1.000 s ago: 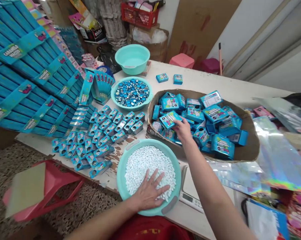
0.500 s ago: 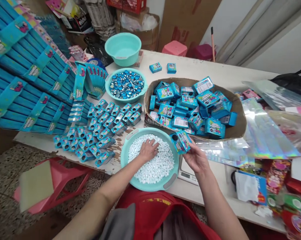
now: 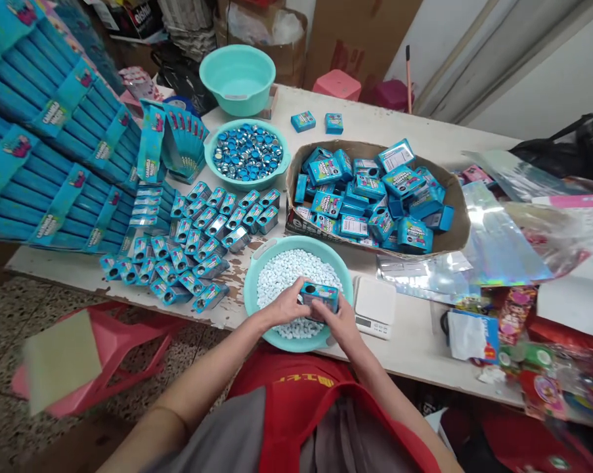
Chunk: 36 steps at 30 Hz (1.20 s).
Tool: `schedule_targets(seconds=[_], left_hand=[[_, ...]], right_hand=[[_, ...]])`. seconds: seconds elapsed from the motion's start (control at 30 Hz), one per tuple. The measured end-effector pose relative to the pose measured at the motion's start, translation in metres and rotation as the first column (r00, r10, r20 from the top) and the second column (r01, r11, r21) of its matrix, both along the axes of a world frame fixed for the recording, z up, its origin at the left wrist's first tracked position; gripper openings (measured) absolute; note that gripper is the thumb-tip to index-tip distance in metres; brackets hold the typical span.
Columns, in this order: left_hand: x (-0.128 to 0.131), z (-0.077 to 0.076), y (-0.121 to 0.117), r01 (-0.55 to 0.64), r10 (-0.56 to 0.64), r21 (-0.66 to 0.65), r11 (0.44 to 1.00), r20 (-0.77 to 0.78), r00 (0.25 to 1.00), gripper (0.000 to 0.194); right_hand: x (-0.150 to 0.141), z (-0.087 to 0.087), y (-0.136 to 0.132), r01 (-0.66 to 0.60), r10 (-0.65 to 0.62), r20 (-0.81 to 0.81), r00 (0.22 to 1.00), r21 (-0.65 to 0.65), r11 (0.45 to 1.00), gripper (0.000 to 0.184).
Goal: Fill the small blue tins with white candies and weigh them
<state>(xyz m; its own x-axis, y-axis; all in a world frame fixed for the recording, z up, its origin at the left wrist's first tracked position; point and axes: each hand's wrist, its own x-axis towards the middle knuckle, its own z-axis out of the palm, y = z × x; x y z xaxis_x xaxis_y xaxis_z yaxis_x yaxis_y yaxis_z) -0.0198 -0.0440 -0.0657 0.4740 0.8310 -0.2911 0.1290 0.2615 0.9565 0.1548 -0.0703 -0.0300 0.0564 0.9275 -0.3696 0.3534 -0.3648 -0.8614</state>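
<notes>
Over a turquoise basin [image 3: 344, 256] of small white candies [image 3: 287, 266] I hold a small blue printed box [image 3: 320, 290] with a dark round hole in its top face. My left hand [image 3: 285, 306] is closed on the box's left end, its thumb near the top edge. My right hand [image 3: 341, 323] grips the right end, with fingers across the near side. Whether candies are in the left fingers is hidden. Left of the basin, several similar boxes [image 3: 211, 247] stand in rows with round holes facing up.
Behind the basin lies a cut-down cardboard carton [image 3: 454, 226] of blue boxes. A second basin [image 3: 282, 164] holds blue and silver round pieces; another basin [image 3: 237, 72] stands behind it. A white scale [image 3: 375, 299] sits at right. Blue display packs [image 3: 54, 157] are stacked at left.
My left hand has risen out of the candies to the box. My right hand has brought the box left, from beside the basin to over it. The view has shifted slightly.
</notes>
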Motion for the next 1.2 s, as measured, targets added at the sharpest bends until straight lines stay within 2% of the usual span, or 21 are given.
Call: schedule_targets(seconds=[0.07,0.13,0.2,0.27,0.33,0.43,0.5,0.6,0.7,0.77,0.87,0.93,1.0,1.07,1.13,1.2], left_hand=[[0.004,-0.010,0.013,-0.014,0.021,0.112,0.994,-0.061,0.998,0.044],[0.013,-0.024,0.030,-0.121,0.183,0.257,0.959,-0.234,0.955,0.036],[0.027,-0.039,0.045,-0.164,0.342,0.395,0.904,-0.438,0.831,0.030],[0.043,-0.051,0.051,-0.104,0.375,0.442,0.891,-0.587,0.718,0.032],[0.057,-0.057,0.045,-0.063,0.351,0.416,0.907,-0.665,0.659,0.036],[0.067,-0.057,0.022,-0.195,0.344,0.297,0.935,-0.613,0.711,0.027],[0.067,-0.054,0.008,-0.350,0.405,0.207,0.914,-0.537,0.740,0.016],[0.062,-0.049,-0.005,-0.528,0.513,0.114,0.842,-0.476,0.715,0.013],[0.057,-0.042,-0.008,-0.652,0.606,0.012,0.758,-0.381,0.698,0.022],[0.056,-0.032,-0.008,-0.708,0.666,-0.071,0.703,-0.285,0.690,0.030],[0.057,-0.006,-0.007,-0.744,0.728,-0.174,0.645,-0.159,0.667,0.033],[0.058,0.016,-0.006,-0.747,0.758,-0.225,0.625,-0.053,0.650,0.032],[0.061,0.036,-0.003,-0.757,0.807,-0.286,0.587,0.132,0.575,0.030],[0.065,0.052,0.001,-0.776,0.848,-0.354,0.522,0.310,0.429,0.027],[0.068,0.061,0.004,-0.790,0.874,-0.412,0.454,0.377,0.306,0.026],[0.070,0.064,0.005,-0.795,0.890,-0.441,0.416,0.376,0.257,0.026]], right_hand=[[0.010,0.007,0.003,0.061,-0.061,-0.041,0.997,0.006,0.998,0.046],[0.023,0.014,0.007,0.118,-0.118,-0.088,0.989,0.003,0.993,0.044],[0.037,0.019,0.010,0.154,-0.153,-0.115,0.982,0.004,0.988,0.045],[0.049,0.020,0.010,0.165,-0.162,-0.137,0.977,0.010,0.986,0.049],[0.057,0.019,0.009,0.164,-0.161,-0.176,0.971,-0.001,0.987,0.052],[0.064,0.015,0.009,0.189,-0.197,-0.249,0.948,-0.055,0.980,0.051],[0.066,0.013,0.012,0.192,-0.205,-0.272,0.940,-0.071,0.979,0.053],[0.067,0.014,0.019,0.123,-0.128,-0.232,0.964,-0.033,0.992,0.053],[0.065,0.014,0.027,-0.015,0.023,-0.120,0.992,0.061,0.998,0.051],[0.063,0.011,0.031,-0.131,0.134,-0.003,0.991,0.180,0.975,0.048],[0.058,0.004,0.034,-0.307,0.259,0.179,0.949,0.346,0.887,0.041],[0.054,0.001,0.033,-0.400,0.319,0.255,0.913,0.397,0.826,0.035],[0.048,-0.001,0.031,-0.468,0.360,0.315,0.878,0.413,0.781,0.030],[0.041,-0.002,0.028,-0.521,0.392,0.361,0.846,0.409,0.749,0.027],[0.035,-0.001,0.025,-0.551,0.414,0.380,0.827,0.407,0.729,0.026],[0.030,0.001,0.023,-0.556,0.417,0.380,0.826,0.421,0.717,0.025]])
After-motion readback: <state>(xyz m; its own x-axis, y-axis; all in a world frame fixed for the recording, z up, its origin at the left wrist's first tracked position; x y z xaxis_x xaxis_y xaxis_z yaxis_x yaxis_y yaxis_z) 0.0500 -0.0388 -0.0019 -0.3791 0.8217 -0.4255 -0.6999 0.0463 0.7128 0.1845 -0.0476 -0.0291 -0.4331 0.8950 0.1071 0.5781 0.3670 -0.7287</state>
